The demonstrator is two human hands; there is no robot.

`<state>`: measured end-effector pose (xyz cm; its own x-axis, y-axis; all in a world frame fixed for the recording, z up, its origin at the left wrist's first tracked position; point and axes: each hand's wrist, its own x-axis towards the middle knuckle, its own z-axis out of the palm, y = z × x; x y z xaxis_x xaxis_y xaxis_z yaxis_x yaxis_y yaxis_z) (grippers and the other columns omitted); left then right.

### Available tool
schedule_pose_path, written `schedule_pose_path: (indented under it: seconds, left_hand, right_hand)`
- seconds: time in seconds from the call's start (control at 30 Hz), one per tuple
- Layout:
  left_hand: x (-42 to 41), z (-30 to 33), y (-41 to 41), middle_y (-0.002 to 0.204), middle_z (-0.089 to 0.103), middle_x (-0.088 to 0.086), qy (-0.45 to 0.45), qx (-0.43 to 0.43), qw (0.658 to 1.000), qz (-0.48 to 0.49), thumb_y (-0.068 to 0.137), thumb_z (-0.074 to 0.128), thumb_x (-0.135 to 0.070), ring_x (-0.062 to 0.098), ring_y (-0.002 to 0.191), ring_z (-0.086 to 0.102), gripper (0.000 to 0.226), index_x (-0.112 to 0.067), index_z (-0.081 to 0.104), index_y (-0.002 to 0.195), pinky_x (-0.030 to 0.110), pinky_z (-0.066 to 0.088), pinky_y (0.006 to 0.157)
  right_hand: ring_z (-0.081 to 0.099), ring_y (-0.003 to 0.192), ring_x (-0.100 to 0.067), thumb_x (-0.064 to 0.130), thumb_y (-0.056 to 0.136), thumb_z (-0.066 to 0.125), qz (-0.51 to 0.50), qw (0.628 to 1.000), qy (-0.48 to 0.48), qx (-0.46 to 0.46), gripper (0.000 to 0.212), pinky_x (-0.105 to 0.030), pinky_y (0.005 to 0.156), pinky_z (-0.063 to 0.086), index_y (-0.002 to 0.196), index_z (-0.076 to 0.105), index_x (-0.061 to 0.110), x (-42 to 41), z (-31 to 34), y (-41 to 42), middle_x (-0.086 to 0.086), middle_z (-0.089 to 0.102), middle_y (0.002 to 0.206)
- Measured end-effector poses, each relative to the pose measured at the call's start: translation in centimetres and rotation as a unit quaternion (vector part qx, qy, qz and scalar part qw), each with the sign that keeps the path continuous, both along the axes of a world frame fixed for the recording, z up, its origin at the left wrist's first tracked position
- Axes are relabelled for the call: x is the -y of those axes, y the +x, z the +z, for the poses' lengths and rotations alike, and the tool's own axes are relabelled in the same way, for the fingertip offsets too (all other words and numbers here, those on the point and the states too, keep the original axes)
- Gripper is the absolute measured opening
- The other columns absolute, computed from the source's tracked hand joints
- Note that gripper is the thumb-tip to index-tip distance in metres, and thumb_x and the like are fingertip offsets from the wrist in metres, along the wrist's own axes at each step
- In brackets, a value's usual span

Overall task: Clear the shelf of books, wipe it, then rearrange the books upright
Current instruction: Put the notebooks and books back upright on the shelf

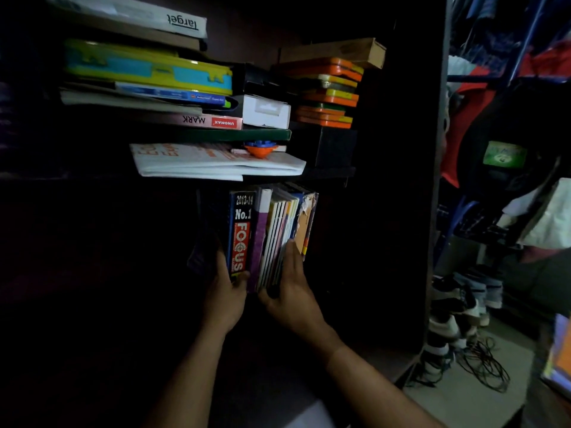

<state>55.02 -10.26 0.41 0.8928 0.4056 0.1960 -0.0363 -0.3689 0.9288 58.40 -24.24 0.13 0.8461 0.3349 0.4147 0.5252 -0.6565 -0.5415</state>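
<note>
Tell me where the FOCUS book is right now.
In the head view, the FOCUS book stands upright at centre, below the upper shelf, at the left end of the bundle between the left hand and right hand.

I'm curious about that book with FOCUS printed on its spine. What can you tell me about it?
The FOCUS book stands upright on the dim lower shelf, spine outward, at the lit left end of a row of books. Its glossy spine is dark blue, with "2013-14" and "No.1" in white above a red panel with white lettering. The left hand grips its lower end, thumb across the spine. A purple book presses against its right side.
</note>
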Motion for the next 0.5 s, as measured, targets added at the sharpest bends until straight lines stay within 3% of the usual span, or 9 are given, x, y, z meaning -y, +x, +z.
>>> schedule_pose_path:
  seconds: [0.13,0.3,0.5]
  left_hand:
    - [0.6,0.3,0.0,0.162,0.028,0.011,-0.001,0.007,0.999,0.032,0.097,0.063,-0.034,0.033,0.145,0.033,0.090,-0.025,0.000,0.161,0.048,0.035,0.111]
    - [0.5,0.5,0.7,0.161,0.028,0.017,0.058,0.008,0.996,0.062,0.093,0.066,-0.040,0.035,0.146,0.030,0.090,-0.013,0.011,0.160,0.046,0.029,0.114]
    - [0.1,0.2,0.7,0.158,0.033,0.018,0.051,0.013,0.996,0.071,0.089,0.073,-0.039,0.035,0.143,0.035,0.093,-0.010,0.018,0.159,0.046,0.034,0.113]
  right_hand:
    - [-0.011,0.154,-0.020,0.048,0.091,0.064,0.000,0.998,-0.047,-0.032,0.122,-0.043,0.124,0.023,0.146,-0.042,0.021,-0.8,0.0,0.0,0.001,-0.036,0.161]
    - [0.004,0.154,-0.034,0.053,0.101,0.040,-0.120,0.990,-0.001,-0.069,0.100,-0.057,0.121,0.021,0.148,-0.036,0.007,-5.4,0.2,-0.3,-0.014,-0.035,0.160]
    - [0.000,0.155,-0.030,0.051,0.100,0.044,-0.106,0.992,0.055,-0.050,0.095,-0.058,0.122,0.016,0.155,-0.025,0.017,-4.7,-0.1,-0.6,-0.008,-0.020,0.166]
